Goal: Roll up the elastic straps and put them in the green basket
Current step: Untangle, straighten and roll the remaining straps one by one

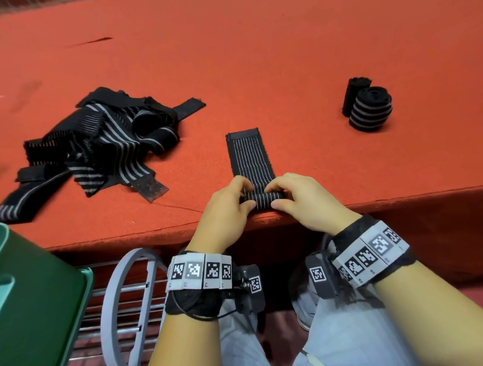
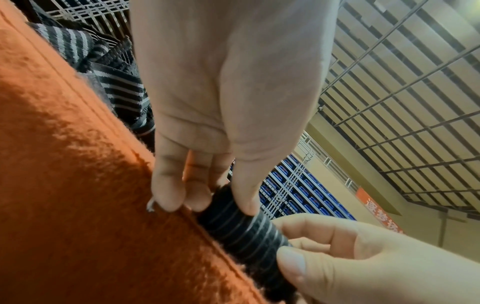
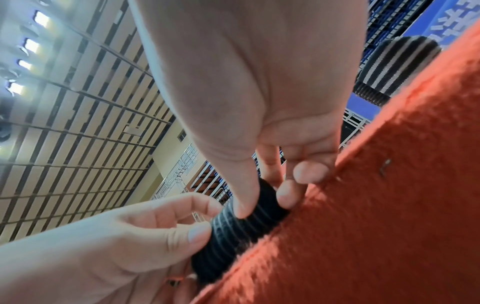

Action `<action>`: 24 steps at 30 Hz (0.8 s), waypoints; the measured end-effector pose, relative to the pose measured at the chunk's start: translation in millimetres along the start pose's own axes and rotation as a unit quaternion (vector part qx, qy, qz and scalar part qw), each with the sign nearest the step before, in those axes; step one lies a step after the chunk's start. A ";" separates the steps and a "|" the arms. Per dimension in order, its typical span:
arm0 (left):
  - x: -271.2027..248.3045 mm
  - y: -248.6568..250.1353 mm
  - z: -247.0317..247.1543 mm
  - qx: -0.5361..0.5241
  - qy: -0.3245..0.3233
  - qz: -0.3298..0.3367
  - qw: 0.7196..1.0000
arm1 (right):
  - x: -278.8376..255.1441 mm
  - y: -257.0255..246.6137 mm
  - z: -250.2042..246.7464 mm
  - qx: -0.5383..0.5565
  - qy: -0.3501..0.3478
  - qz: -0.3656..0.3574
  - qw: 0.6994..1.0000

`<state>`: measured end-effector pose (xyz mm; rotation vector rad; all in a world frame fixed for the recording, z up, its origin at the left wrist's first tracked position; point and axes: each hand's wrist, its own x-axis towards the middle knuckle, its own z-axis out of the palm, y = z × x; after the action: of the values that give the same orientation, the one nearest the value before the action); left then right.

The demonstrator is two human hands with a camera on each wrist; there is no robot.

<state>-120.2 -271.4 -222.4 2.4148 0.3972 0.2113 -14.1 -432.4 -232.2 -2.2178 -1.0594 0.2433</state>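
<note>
A person seated at an orange-covered worktop (image 1: 282, 49) is pinching the rolled near end of a black, grey-striped elastic strap (image 1: 249, 156) at the worktop's front edge. The left hand (image 1: 227, 210) is gripping the left part of the roll, thumb on the near side and fingers curled over the far side; the right hand (image 1: 302, 198) is clamping the right part in the same way. The unrolled length of the strap is lying flat, running toward 12 o'clock from the hands. A loose pile of unrolled straps (image 1: 95, 145) is lying at about 10 o'clock from the hands, well apart from them. Two finished rolls (image 1: 368, 106) are sitting touching each other at about 2 o'clock. The green basket (image 1: 27, 309) is standing off the worktop at 8 o'clock, beside the person's left arm, with a grey wire rack (image 1: 128, 307) between it and the left wrist.
</note>
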 end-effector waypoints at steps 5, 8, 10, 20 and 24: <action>-4.9 -4.1 -5.7 -0.037 -0.040 -0.002 0.999 | -8.1 -2.7 -10.9 0.030 -0.059 0.017 0.998; -3.3 -5.2 -4.0 -0.014 -0.026 0.006 1.000 | -6.9 -4.1 -12.0 0.024 -0.066 0.020 0.997; -2.1 -6.7 -2.4 0.009 0.005 0.016 1.000 | -5.2 -5.2 -11.4 0.017 -0.061 0.021 0.998; -0.7 -15.3 0.0 0.024 -0.005 0.063 0.998 | 4.1 -4.3 -0.9 -0.027 -0.040 0.039 0.998; 0.5 -17.6 0.8 0.022 0.001 0.065 0.998 | 3.2 -4.9 1.0 -0.017 -0.001 0.029 0.999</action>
<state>-123.6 -258.8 -234.4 2.4857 0.2476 0.2641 -15.5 -427.3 -229.5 -2.2820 -1.0081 0.2543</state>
